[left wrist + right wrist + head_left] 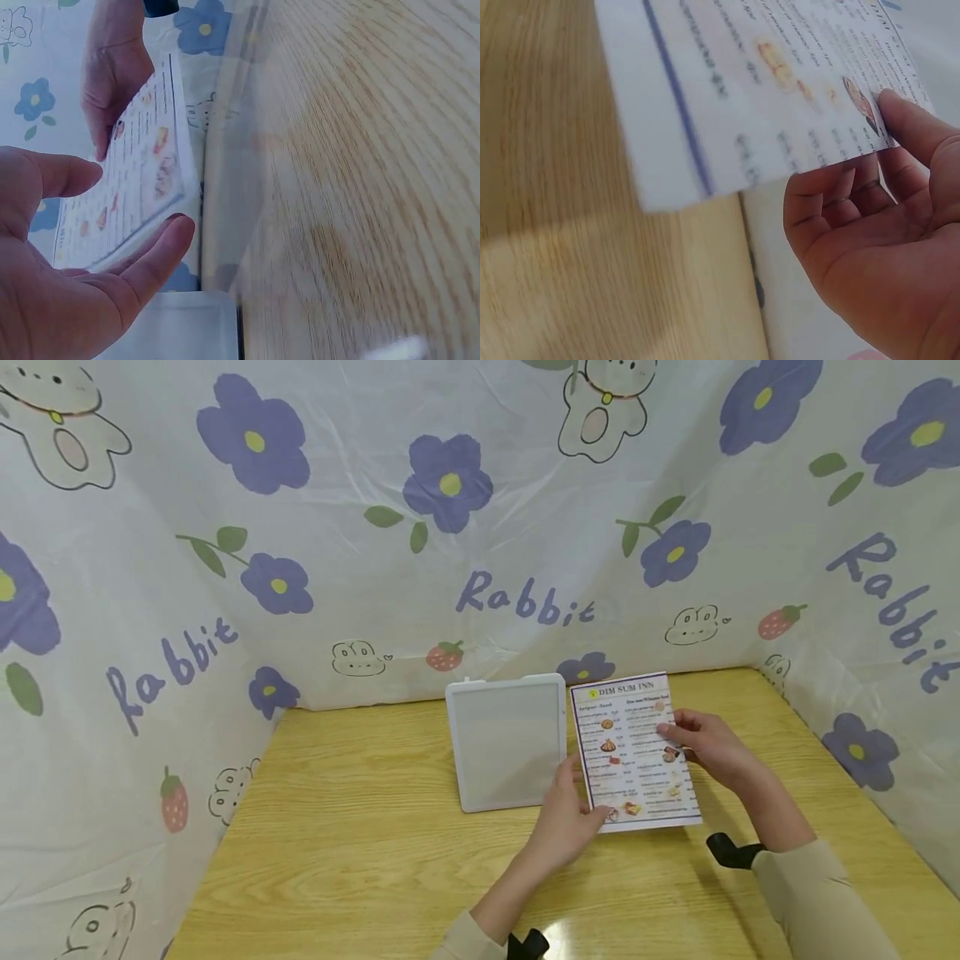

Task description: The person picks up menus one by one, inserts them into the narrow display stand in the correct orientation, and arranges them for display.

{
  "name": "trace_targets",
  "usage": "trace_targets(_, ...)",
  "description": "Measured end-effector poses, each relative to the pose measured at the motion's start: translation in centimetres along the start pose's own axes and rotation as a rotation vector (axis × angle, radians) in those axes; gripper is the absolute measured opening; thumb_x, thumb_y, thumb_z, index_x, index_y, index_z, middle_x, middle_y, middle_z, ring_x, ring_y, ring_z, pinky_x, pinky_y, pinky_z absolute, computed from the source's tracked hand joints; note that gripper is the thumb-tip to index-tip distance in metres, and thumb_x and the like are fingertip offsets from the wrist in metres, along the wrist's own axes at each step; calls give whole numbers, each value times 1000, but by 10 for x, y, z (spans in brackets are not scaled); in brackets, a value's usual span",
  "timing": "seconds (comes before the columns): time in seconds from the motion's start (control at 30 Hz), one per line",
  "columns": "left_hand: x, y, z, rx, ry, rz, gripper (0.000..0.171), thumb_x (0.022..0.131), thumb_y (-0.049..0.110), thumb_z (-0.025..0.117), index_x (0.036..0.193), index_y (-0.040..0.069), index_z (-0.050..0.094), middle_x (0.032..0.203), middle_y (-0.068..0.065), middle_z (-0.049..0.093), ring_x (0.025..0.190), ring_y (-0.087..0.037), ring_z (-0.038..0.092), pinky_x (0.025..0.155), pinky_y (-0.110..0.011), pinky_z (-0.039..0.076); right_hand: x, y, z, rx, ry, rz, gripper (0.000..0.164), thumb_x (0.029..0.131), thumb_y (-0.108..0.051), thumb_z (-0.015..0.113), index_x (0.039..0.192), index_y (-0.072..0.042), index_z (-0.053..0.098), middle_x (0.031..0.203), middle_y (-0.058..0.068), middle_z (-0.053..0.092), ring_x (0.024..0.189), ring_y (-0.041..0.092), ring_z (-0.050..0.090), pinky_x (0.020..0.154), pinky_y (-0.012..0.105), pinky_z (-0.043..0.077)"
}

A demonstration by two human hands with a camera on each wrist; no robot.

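A printed menu sheet (634, 752) headed "DIM SUM INN" is held up over the right part of the table, tilted. My right hand (716, 747) pinches its right edge, thumb on the printed face and fingers behind, as the right wrist view also shows for the menu (780, 97). At the lower left edge my left hand (566, 818) holds the sheet, its thumb in front and its fingers behind. In the left wrist view the left hand's fingers (161, 255) run beneath the menu (139, 165). Just left of the sheet stands a white-framed blank panel (510, 743), leaning back.
The wooden table (352, 793) spreads to the left and front of the panel. A white cloth (375, 552) printed with flowers and rabbits hangs behind the table and along both sides. Dark camera mounts (731, 852) sit at the wrists.
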State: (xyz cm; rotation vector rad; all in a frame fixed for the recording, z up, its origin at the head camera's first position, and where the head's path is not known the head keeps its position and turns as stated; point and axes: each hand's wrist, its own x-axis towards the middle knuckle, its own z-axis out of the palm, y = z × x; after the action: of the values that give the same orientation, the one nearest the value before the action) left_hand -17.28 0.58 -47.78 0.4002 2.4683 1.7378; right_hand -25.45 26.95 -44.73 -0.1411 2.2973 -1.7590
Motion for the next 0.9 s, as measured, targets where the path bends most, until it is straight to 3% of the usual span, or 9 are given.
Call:
trace_targets(0.13,0,0,-2,-79,7,-39,85,92,5,74,158,-3,22,130,-23,55,78,-13,68,62,-26,57,-1,-3,-1,52,7,-18,45,106,-30,59,130,8,50,104,0,68,89,13,63,77,29,53)
trace_targets(0.2,0,-2,-2,-167,3,-73,80,92,4,73,156,-4,25,121,-20,59,80,-21,72,64,-30,59,-2,-5,-1,89,12,-29,45,106,-31,59,130,6,50,105,-2,68,89,13,64,77,28,54)
trace_targets(0.33,-1,-4,-4,-410,-27,-166,54,94,1,70,141,-5,45,109,-16,64,82,-34,74,67,-39,62,-3,-10,1,178,12,-64,39,106,-31,59,129,0,53,110,-3,68,93,12,65,80,26,55)
trace_targets(0.4,-2,-5,-5,-506,-46,-204,39,95,1,69,131,-5,56,107,-18,67,82,-34,74,69,-41,62,-4,-13,3,241,14,-84,34,105,-29,59,127,-3,55,112,-2,67,95,12,65,81,26,55)
trace_targets(0.53,-2,-7,-6,-620,-96,-200,27,96,1,68,122,-5,67,106,-20,71,84,-30,74,72,-40,62,-4,-21,10,361,17,-135,24,105,-25,60,124,-10,60,115,-1,66,95,12,65,81,25,55)
trace_targets(0.77,1,-13,-7,-773,-116,-149,27,97,1,67,123,-6,66,106,-19,71,86,-28,75,81,-42,61,-4,-33,26,524,17,-289,15,106,-12,56,118,-13,66,114,0,66,94,12,66,80,25,55)
trace_targets(0.9,2,-13,-9,-819,-106,-118,30,99,2,65,129,-2,65,108,-18,73,84,-26,75,81,-43,60,-4,-38,33,560,4,-350,17,107,-8,54,114,-14,68,113,-1,70,94,11,67,79,26,55)
